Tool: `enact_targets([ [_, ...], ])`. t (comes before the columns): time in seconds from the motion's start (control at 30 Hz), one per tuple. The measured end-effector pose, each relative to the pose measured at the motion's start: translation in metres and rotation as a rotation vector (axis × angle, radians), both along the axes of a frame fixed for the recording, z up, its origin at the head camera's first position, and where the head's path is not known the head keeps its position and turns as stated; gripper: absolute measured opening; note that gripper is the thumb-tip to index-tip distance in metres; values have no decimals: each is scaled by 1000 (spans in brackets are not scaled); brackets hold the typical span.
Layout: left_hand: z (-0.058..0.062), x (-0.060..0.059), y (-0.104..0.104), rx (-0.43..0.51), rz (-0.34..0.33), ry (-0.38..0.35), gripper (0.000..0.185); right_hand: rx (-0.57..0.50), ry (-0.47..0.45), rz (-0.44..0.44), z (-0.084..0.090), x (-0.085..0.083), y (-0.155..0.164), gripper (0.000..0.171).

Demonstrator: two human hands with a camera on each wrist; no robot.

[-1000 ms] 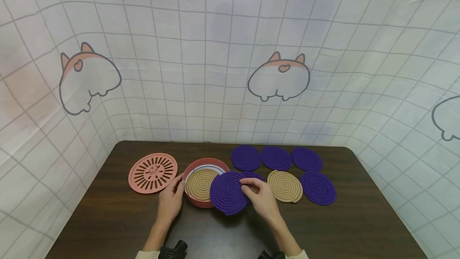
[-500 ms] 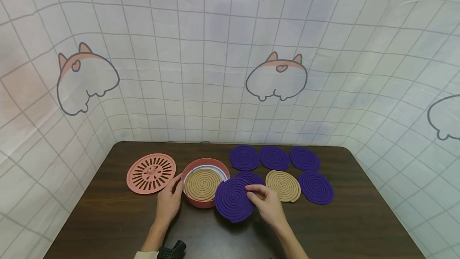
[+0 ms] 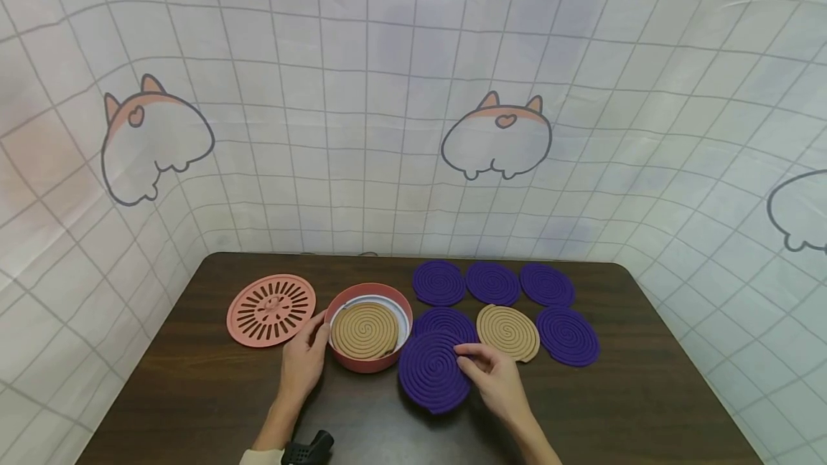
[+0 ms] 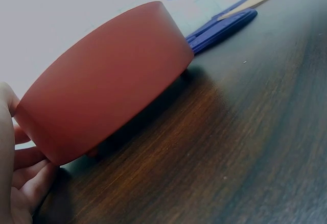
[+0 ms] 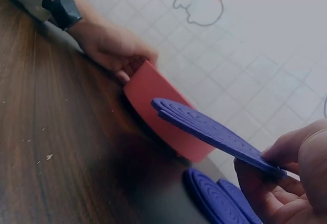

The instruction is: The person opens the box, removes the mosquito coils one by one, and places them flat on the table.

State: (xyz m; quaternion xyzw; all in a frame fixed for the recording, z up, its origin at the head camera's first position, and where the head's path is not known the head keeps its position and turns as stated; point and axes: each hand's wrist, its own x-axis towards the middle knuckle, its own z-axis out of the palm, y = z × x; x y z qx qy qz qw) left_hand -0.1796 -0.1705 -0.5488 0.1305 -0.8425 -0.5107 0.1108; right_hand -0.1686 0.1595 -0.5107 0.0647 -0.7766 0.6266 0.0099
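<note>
nearest, the right hand (image 3: pixel 497 382) pinches one purple spiral coil (image 3: pixel 433 372) by its right edge between thumb and fingers, holding it lifted off the dark wooden table (image 3: pixel 646 407); the right wrist view shows it raised and level, its far edge just beside the red round tray (image 3: pixel 368 327). the left hand (image 3: pixel 304 364) rests with curled fingers against the left wall of that one tray, touching it, and one tan coil (image 3: pixel 365 330) lies inside. behind the held coil a second purple coil (image 3: pixel 446 321) lies flat, partly covered by it. to its right lie one more tan coil (image 3: pixel 508 332) and one purple coil (image 3: pixel 568 336). left of the tray lies one slotted pink lid (image 3: pixel 271 309). farthest, a row of three purple coils (image 3: pixel 492 283) lies near the table's back edge. counted: six purple coils, two tan coils, one tray, one lid.
</note>
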Motion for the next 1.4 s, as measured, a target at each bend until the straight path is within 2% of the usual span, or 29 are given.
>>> enact_targets([
  [0.3, 1, -1, 0, -1, -1, -27, 45, 22, 27, -8, -7, 7, 9, 14],
  [0.57, 2, -1, 1, -2, 1, -21, 44, 67, -73, -42, -16, 14, 15, 12],
  [0.87, 2, 0, 1, 0, 2, -19, 45, 101, -115, -21, -20, 20, 20, 13],
  [1.23, 3, -1, 0, 11, -4, -22, 45, 96, -159, 53, -23, 22, 24, 19],
  [1.4, 3, 0, 0, 9, -3, -19, 44, 115, -166, 36, -23, 22, 25, 16],
])
